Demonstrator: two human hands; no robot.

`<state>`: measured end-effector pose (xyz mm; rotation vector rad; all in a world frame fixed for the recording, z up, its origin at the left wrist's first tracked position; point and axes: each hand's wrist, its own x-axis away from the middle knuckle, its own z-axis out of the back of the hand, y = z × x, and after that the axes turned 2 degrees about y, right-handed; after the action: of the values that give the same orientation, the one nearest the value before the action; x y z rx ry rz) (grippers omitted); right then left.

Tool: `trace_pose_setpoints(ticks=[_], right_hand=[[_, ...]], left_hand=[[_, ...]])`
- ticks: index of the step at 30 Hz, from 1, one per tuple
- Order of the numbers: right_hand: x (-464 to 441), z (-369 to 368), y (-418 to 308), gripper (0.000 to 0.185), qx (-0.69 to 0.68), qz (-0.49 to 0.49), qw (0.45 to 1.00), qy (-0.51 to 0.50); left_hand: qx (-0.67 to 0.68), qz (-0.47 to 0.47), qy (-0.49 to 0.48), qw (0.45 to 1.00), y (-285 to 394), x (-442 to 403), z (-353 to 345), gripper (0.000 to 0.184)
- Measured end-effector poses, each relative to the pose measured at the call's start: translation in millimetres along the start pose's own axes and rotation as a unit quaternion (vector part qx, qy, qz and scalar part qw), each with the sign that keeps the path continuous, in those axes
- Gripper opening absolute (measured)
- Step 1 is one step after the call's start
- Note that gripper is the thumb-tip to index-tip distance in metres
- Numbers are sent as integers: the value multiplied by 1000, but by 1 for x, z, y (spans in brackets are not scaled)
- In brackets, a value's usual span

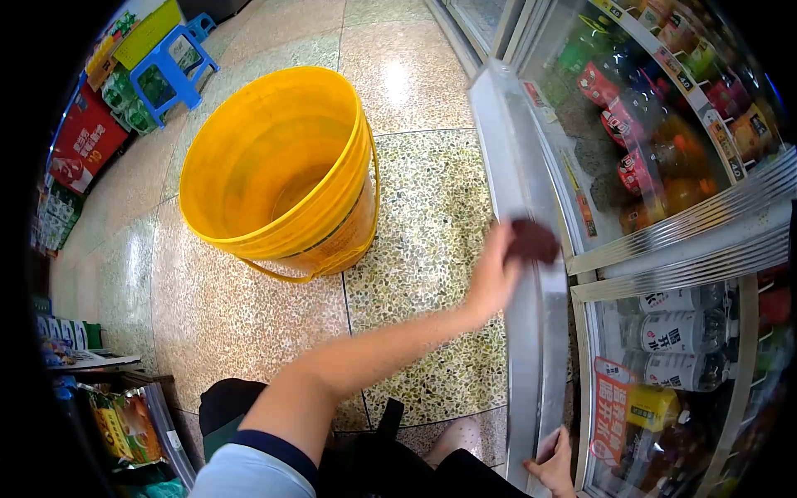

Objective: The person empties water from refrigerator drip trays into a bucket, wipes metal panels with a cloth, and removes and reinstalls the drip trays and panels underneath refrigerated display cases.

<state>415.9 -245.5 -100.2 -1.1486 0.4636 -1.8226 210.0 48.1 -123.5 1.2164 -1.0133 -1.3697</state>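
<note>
My left hand [496, 270] reaches across from the lower left and grips a dark red cloth [532, 241], pressed against the grey metal ledge [525, 332] along the bottom of the glass-door drinks fridge. The hand and cloth are a little blurred by motion. Low on the right, my right hand [554, 470] is closed around the near end of that same ledge, its thumb on the side facing me. A large yellow bucket [274, 91] stands on the floor ahead, its handle hanging down; I see no contents inside it.
Bottled drinks [682, 330] fill the fridge shelves behind the glass doors. A blue plastic stool [173, 73] and a red box [86, 139] stand at the far left. Packaged goods [124, 423] are at the lower left. The floor is speckled tile [415, 290].
</note>
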Motion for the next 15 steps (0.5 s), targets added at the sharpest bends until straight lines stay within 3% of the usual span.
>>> trace_pose_setpoints(ticks=[1, 2, 3, 4, 6, 7, 10, 12, 13, 15], right_hand=[[-5, 2, 3, 95, 23, 40, 998, 41], [-8, 4, 1, 94, 46, 79, 992, 81], [-6, 8, -21, 92, 60, -2, 994, 88], [-7, 9, -21, 92, 61, -2, 994, 88], [-7, 14, -20, 91, 80, 79, 987, 112], [-3, 14, -26, 91, 72, 57, 989, 114], [7, 11, -25, 90, 25, 20, 994, 106], [21, 11, -24, 90, 74, -24, 994, 82], [29, 10, -22, 89, 126, -70, 988, 55], [45, 3, -9, 88, 127, -72, 988, 56]], left_hand=[[86, 43, -53, 994, -1, 45, -12, 56], [81, 49, -90, 991, -11, 88, -28, 57], [74, 21, -120, 990, -10, 127, -38, 57], [67, -7, -151, 986, -9, 148, -44, 58], [84, 5, -134, 987, 0, 147, -45, 58], [100, 20, -117, 988, 6, 143, -45, 59], [6, 74, -6, 997, 17, 41, -35, 51], [-56, 14, 93, 994, 20, -54, -15, 45], [-65, -24, 140, 988, 31, -94, -1, 44], [-183, -227, 179, 940, 33, -159, 26, 40]])
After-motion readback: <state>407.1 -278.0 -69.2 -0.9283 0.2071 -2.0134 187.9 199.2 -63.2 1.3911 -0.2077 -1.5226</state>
